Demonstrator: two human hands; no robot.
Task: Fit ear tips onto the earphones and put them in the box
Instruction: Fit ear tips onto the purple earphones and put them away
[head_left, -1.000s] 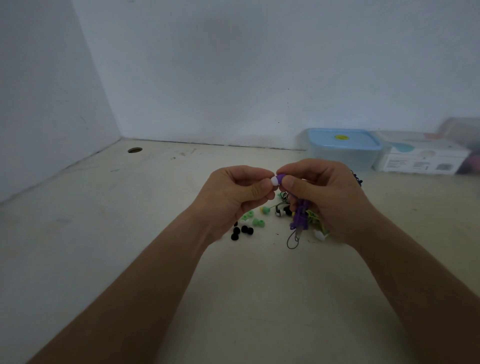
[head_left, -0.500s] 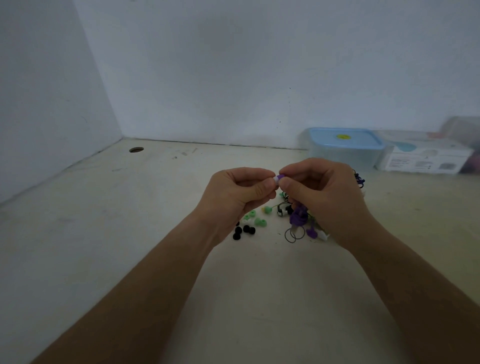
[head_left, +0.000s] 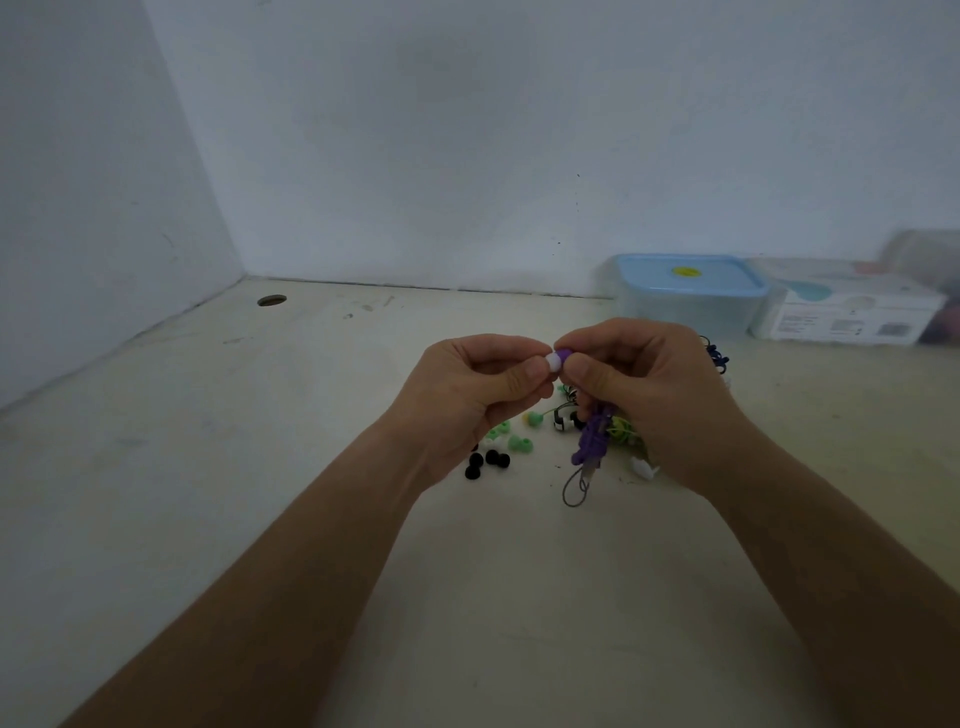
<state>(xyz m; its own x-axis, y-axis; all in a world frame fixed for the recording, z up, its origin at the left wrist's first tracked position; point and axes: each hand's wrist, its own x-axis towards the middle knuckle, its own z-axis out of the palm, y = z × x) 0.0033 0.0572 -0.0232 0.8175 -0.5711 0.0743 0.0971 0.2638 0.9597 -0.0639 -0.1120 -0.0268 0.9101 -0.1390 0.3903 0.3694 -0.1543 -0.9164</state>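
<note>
Now, mid-scene above the desk (head_left: 260, 415), your left grip (head_left: 467, 395) pinches a small white rubber ear tip (head_left: 554, 360) against the purple plastic earphone (head_left: 565, 355) your right grip (head_left: 649, 395) holds; next, it likely needs pressing home.

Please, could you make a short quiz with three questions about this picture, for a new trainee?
1. Fill in: the earphone held in the right hand is ___ in colour.
2. Which hand pinches the white ear tip? (A) the left hand (B) the right hand
3. True or false: the blue-lidded box at the wall stands open.

Key: 1 purple. 2 A. 3 false, it is closed.
</note>
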